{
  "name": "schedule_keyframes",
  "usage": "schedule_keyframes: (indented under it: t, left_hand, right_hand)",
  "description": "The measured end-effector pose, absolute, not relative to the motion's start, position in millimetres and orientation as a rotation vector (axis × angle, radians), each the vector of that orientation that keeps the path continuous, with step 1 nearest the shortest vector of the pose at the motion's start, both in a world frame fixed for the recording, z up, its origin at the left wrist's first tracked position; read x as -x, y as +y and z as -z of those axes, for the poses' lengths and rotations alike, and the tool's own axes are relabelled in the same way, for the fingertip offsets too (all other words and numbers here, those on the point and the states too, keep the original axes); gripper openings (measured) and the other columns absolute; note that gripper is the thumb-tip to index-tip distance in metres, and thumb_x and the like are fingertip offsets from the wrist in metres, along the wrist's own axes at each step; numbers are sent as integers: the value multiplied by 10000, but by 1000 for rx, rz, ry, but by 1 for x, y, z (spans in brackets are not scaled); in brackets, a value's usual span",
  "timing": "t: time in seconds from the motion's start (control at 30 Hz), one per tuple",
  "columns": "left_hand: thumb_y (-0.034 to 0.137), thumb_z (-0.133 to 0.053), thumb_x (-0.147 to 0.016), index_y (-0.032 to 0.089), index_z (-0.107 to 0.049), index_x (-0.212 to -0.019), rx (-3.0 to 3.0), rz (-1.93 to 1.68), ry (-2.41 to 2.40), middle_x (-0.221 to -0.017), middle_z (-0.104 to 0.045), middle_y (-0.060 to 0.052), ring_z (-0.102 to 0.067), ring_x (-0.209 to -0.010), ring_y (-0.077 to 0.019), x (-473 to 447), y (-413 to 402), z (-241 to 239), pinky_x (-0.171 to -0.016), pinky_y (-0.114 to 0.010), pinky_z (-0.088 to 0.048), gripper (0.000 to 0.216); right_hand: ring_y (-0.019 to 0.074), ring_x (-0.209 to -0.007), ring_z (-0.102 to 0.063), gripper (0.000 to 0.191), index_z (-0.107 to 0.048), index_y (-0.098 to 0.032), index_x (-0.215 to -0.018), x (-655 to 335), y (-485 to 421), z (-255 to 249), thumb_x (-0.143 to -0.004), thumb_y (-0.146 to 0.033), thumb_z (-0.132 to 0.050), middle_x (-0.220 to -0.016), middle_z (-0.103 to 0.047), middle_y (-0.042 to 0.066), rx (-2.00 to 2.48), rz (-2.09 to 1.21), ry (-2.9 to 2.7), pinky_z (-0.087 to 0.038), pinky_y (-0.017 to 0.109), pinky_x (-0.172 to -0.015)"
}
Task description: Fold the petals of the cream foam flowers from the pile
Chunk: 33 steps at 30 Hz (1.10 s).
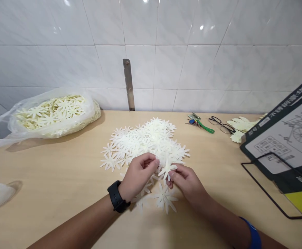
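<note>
On my feed, loose flowers lie nearest; past them my right hand pinches a white flower by its petals. My left hand has fingertips together, on what I can't tell. I'd pinch lightly, clear of the pile behind.

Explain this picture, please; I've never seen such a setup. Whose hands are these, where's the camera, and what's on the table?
There is no machine: these are a person's bare hands, seen by a camera worn on the head, looking forward and down. The right hand pinches a pale flower. The left hand is beside it; whether it grips anything is unclear. A pile of similar flowers covers mid-table. Also there: a bag of flowers at left; keys, glasses and a box at right.
</note>
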<state>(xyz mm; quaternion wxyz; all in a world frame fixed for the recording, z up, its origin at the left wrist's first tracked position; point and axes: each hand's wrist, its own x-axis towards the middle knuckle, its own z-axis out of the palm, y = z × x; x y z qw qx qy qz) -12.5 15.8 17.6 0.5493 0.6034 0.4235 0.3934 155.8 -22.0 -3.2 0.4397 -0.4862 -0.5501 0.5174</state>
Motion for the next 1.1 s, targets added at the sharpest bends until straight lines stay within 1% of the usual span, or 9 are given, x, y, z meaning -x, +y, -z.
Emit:
schedule_keyframes:
  t: [0.2,0.33,0.43,0.53,0.7,0.87,1.0,1.03,1.1]
  left_hand:
    - [296,-624,-815,162,-552,-824,-1257,-1053,1088,-628,-593,26,-552,-615,-105,20,27,-21,-617,-212,-449,152]
    - [296,-713,-744,190,-581,-1014,-1213,-1098,1095,-672,-605,38,-538,-645,-107,27,37,-17,-611,-206,-426,319]
    - [328,-721,-737,160,-645,-877,-1329,-1086,1189,-729,-610,17,-499,-642,-94,35,45,-17,-600,-205,-381,231]
    - [357,-673,-780,144,-606,-659,-1546,-1063,1325,-622,-539,28,-419,-564,-83,43,52,-22,-551,-219,-323,254]
    - [399,-544,-875,177,-477,-609,-1781,-1120,1364,-519,-385,55,-344,-506,-95,55,60,-24,-522,-235,-293,353]
    - [392,-564,-853,176,-585,-649,-1956,-1066,1488,-743,-569,-8,-500,-701,-145,62,70,-14,-629,-254,-367,298]
    - [420,-511,-878,189,-585,-680,-1862,-972,1485,-629,-565,13,-485,-575,-135,66,77,-5,-557,-254,-364,313]
    - [415,-516,-876,193,-601,-713,-1870,-958,1483,-668,-600,7,-512,-592,-141,67,79,-4,-575,-259,-387,289]
    - [382,-573,-846,202,-648,-849,-1979,-977,1529,-889,-676,-29,-597,-779,-191,67,80,-2,-714,-301,-452,195]
  right_hand:
    - [150,-590,-544,225,-571,-180,-626,-156,-23,5,-811,-299,-525,-596,-579,13,1150,-1330,-1354,-456,285,-602]
    - [152,-593,-543,241,-563,-181,-599,-156,-22,4,-811,-289,-525,-585,-576,15,1156,-1328,-1370,-454,285,-601]
    - [153,-596,-545,239,-567,-180,-610,-157,-22,6,-817,-292,-526,-593,-579,15,1163,-1348,-1342,-453,287,-606]
    - [151,-600,-541,237,-574,-178,-623,-158,-22,8,-824,-292,-524,-600,-576,13,1150,-1364,-1322,-451,287,-611]
    - [147,-610,-533,238,-575,-180,-625,-158,-22,9,-835,-275,-515,-605,-568,8,1129,-1364,-1321,-443,281,-619]
    - [146,-614,-528,236,-567,-182,-632,-160,-23,11,-844,-269,-514,-613,-562,4,1121,-1377,-1309,-435,283,-624]
    - [148,-622,-527,235,-558,-182,-639,-160,-24,11,-852,-269,-511,-632,-562,4,1104,-1394,-1315,-428,288,-629]
    - [149,-626,-527,236,-558,-181,-641,-160,-24,11,-856,-268,-509,-632,-562,4,1100,-1393,-1321,-425,290,-633]
    - [152,-631,-527,241,-557,-181,-645,-161,-23,11,-864,-265,-503,-629,-562,4,1094,-1386,-1330,-419,293,-643]
